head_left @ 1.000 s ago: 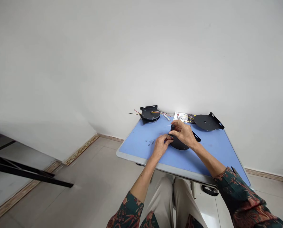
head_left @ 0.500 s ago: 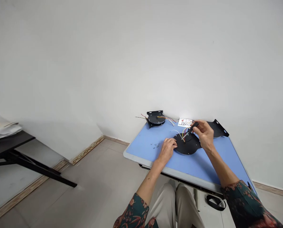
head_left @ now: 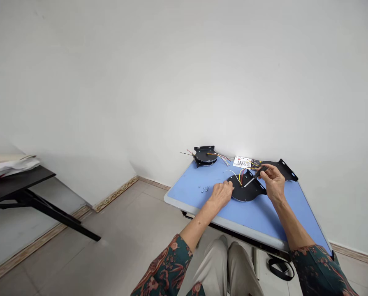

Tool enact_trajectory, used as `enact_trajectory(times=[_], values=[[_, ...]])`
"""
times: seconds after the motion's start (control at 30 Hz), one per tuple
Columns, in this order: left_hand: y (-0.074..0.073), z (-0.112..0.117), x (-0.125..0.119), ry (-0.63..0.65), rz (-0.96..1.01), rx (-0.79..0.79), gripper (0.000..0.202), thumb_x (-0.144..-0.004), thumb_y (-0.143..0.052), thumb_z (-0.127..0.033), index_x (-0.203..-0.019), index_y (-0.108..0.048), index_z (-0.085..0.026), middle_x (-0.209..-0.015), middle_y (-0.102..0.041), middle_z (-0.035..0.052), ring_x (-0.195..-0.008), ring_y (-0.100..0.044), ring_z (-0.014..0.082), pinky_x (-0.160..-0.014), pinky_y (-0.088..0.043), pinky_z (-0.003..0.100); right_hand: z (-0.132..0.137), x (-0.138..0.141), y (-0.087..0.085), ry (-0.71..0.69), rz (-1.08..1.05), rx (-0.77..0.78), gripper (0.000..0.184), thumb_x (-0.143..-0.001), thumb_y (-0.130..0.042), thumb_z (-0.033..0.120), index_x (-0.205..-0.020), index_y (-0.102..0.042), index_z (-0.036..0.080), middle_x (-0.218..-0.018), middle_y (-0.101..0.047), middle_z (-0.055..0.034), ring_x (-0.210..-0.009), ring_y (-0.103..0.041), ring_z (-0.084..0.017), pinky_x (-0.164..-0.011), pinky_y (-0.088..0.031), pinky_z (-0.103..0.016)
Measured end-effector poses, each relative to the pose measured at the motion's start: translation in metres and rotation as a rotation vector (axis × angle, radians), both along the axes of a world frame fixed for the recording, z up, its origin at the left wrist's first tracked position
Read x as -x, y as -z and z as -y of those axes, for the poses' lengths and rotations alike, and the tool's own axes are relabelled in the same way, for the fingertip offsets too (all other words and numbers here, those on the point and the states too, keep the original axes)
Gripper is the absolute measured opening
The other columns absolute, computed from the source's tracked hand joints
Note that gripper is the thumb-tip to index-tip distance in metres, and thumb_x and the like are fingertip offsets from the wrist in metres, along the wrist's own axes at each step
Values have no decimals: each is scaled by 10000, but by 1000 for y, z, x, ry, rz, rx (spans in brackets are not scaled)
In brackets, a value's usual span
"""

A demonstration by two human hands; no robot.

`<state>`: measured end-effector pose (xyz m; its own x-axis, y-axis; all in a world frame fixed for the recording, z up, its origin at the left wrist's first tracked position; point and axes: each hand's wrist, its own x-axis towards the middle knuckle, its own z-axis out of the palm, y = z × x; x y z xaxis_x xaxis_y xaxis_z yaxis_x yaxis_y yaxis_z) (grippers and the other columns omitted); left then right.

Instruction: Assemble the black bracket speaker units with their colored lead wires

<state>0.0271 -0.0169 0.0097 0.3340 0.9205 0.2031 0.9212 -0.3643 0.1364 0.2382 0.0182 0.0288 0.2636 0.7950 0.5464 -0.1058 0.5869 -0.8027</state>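
My left hand point(head_left: 222, 194) lies curled against the left rim of a black round plate point(head_left: 244, 192), seemingly steadying it. My right hand point(head_left: 273, 182) grips a black-handled screwdriver point(head_left: 254, 178), its metal shaft slanting down to the plate's middle. Thin yellow, red and white wires point(head_left: 241, 176) rise from the plate near the screwdriver's tip. The point where the tip meets the plate is too small to make out.
A second black plate point(head_left: 205, 155) with coloured wires stands at the back of the blue table point(head_left: 186, 185). A third bracketed plate point(head_left: 281, 168) and a printed card point(head_left: 242, 162) lie at the back right. Small screws point(head_left: 204, 188) lie left of my hands.
The view has shifted slightly. My right hand has moved down and right, bringing the screwdriver's shaft lower across the plate. My left hand stays on the rim.
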Motion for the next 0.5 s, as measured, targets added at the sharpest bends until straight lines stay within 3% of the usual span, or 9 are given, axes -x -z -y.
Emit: enact_trajectory(times=[0.1, 0.2, 0.3, 0.4, 0.5], values=[[-4, 1, 5, -47, 47, 0, 267, -1041, -445, -321, -1082, -622, -125, -979, -694, 179, -855, -709, 271, -737, -484, 329, -1, -3, 3, -15, -20, 15, 335, -724, -792, 316, -1018, -679, 203, -824, -731, -32, -656, -635, -158, -594, -530, -323], [-5, 6, 33, -171, 92, -63, 260, -1043, -442, -321, -1084, -629, -145, -1023, -697, 166, -934, -686, 286, -709, -470, 322, -5, -9, 8, 4, -73, 49, 345, -719, -792, 327, -1014, -675, 192, -821, -728, -33, -642, -626, -148, -589, -531, -317], [2, 14, 72, -325, 68, -119, 185, -1017, -498, -263, -1030, -653, -161, -1051, -687, 153, -1039, -625, 313, -707, -462, 329, -8, -13, 12, 115, -123, 97, 372, -682, -807, 328, -990, -666, 174, -807, -726, -37, -658, -631, -150, -585, -535, -303], [13, 20, 101, -355, -4, -141, 172, -999, -512, -214, -996, -676, -160, -1040, -680, 148, -1018, -592, 318, -764, -462, 360, -8, -16, 13, 273, -134, 93, 395, -674, -797, 333, -1002, -649, 171, -823, -727, -45, -715, -650, -169, -589, -548, -297], [22, 24, 110, -348, -36, -159, 209, -1006, -480, -207, -984, -686, -173, -1032, -676, 137, -1007, -575, 304, -809, -455, 364, -6, -17, 11, 404, -94, 56, 385, -713, -762, 330, -1041, -634, 174, -875, -727, -55, -761, -658, -178, -595, -555, -289]])
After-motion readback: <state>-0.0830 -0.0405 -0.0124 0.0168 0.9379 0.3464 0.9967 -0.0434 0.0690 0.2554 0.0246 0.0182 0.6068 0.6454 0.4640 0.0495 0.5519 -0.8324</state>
